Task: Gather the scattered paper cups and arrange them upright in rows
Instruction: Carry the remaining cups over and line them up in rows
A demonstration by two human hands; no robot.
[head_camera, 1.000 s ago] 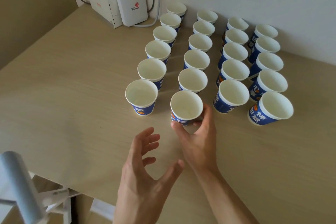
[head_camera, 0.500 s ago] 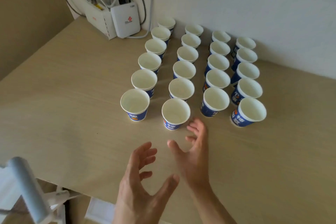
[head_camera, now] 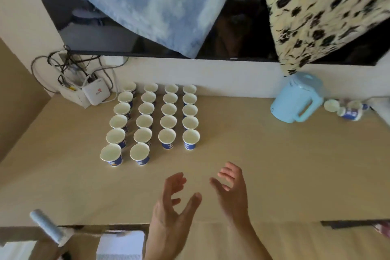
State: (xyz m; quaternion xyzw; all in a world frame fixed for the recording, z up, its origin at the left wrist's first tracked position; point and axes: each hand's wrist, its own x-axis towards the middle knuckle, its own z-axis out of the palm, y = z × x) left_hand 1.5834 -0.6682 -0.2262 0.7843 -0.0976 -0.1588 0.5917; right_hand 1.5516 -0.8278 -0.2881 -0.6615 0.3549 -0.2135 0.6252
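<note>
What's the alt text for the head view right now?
Two empty open hands, left hand and right hand, hover over a beige table before upright paper cups in four columns. A light blue kettle and loose cups sit far right.

Paper cups [head_camera: 142, 135], matt wood table [head_camera: 274, 164] (laminate-looking)

head view, high above table [head_camera: 274, 164], facing forward-down toward wall

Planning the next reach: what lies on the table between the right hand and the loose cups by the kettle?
Nothing: in the head view, bare table runs from the right hand to the loose cups beside the blue kettle.
</note>
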